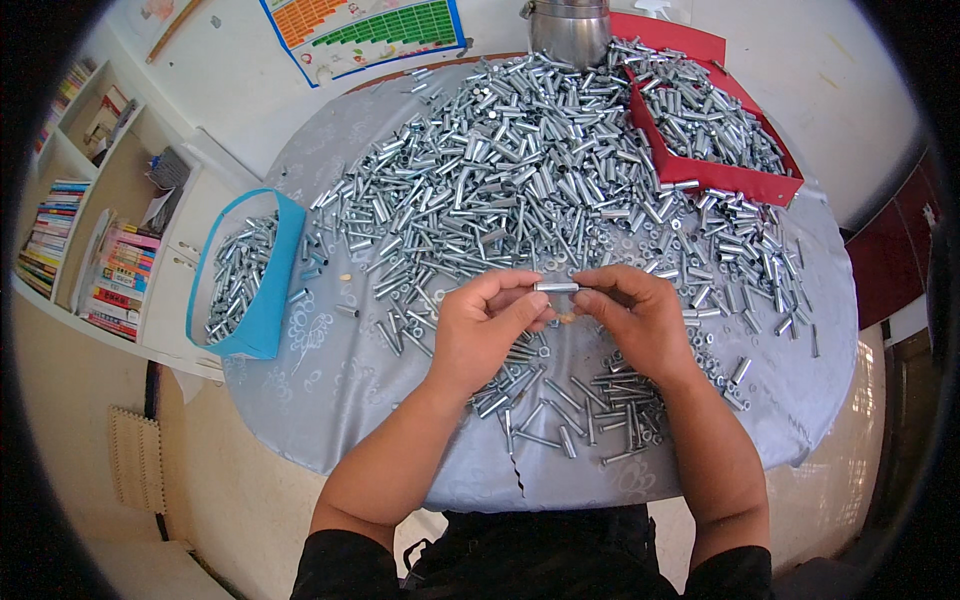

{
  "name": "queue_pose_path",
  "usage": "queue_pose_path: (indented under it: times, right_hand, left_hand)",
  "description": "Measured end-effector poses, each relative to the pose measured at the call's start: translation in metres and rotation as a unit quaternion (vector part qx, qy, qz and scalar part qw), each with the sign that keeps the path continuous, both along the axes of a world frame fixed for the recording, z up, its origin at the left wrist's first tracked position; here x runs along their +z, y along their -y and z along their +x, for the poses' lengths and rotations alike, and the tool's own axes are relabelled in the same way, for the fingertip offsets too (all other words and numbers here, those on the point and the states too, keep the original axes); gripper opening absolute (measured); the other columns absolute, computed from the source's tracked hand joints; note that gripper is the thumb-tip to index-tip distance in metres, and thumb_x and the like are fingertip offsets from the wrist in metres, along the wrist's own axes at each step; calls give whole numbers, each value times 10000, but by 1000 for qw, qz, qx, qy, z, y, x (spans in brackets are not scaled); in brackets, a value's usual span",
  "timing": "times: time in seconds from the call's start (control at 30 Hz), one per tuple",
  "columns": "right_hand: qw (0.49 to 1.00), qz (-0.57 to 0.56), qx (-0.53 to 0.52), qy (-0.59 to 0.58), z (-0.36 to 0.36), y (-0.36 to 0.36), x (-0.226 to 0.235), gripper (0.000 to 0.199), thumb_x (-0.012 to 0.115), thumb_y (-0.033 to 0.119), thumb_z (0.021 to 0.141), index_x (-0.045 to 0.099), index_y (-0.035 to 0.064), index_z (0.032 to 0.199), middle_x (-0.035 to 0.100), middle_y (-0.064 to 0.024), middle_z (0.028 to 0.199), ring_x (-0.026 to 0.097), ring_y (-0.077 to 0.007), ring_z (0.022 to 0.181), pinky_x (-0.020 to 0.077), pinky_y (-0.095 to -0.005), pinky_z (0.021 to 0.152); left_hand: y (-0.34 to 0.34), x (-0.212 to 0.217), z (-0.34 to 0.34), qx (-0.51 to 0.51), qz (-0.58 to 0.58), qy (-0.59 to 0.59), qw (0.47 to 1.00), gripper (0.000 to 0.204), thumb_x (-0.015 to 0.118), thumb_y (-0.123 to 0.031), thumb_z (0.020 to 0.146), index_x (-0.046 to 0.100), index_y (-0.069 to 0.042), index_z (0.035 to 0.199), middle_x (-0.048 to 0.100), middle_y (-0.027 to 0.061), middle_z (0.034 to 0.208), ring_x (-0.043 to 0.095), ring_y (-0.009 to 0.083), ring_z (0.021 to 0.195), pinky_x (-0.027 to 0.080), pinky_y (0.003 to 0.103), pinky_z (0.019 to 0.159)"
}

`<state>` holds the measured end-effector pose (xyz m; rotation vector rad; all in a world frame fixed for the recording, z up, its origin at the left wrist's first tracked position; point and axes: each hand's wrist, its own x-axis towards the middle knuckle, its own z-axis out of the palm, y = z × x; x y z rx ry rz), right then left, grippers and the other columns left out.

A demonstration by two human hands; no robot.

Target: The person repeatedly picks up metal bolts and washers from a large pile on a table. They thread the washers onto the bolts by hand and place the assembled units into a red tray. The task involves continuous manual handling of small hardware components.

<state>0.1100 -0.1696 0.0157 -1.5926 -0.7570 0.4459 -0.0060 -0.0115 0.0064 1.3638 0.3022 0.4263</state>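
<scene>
Flanking the hands (pixel 560 315), blue box (pixel 268 300) left, red box (pixel 740 180) right.

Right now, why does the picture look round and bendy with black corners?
Head view: a fisheye lens bends straight edges, so the bookshelf curves near the rim and the corners go black; the middle stays sharp, with both hands and the shiny metal sleeve clear in bright, even light.

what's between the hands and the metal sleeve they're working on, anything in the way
Nothing visible. The left hand and right hand both pinch the small metal sleeve directly at its ends, above the grey tablecloth. The heap of loose sleeves and bolts lies beyond it, apart.
</scene>
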Motion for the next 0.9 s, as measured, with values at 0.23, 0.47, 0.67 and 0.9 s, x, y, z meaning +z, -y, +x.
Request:
queue_pose_path:
  times: [0.23, 0.47, 0.67, 0.9]
  right_hand:
    - [995, 45, -82, 35, 3, 0, -1, 177, 683, 47, 847, 677, -16, 1013, 670, -48, 822, 605, -96, 725, 486, -236, 669]
    - [984, 48, -166, 45, 25, 6, -13, 133, 660, 67, 870, 675, -18, 971, 650, -29, 799, 570, -75, 702, 471, -227, 658]
    - [970, -6, -180, 163, 23, 6, -10, 136, 665, 75, 856, 681, -6, 964, 682, -101, 872, 631, -156, 767, 496, -276, 724]
    - [952, -43, -177, 246, 31, 7, -16, 133, 685, 62, 806, 689, 10, 928, 675, -128, 869, 640, -252, 789, 496, -330, 737]
  left_hand:
    - [-6, 3, 0, 34, -66, -9, 997, 175, 615, -47, 895, 609, 23, 1055, 692, 129, 928, 686, 176, 764, 578, 295, 695]
    - [-5, 5, 1, 69, -47, -3, 997, 220, 624, -67, 892, 612, 19, 1094, 692, 124, 921, 679, 167, 762, 569, 292, 683]
    - [-8, 2, 0, 73, -58, 0, 996, 204, 618, -83, 898, 632, 21, 1074, 693, 121, 921, 675, 160, 751, 564, 285, 680]
    - [-8, 3, 0, 81, -63, -7, 995, 205, 619, -85, 897, 632, 21, 1072, 693, 118, 917, 673, 154, 740, 561, 278, 664]
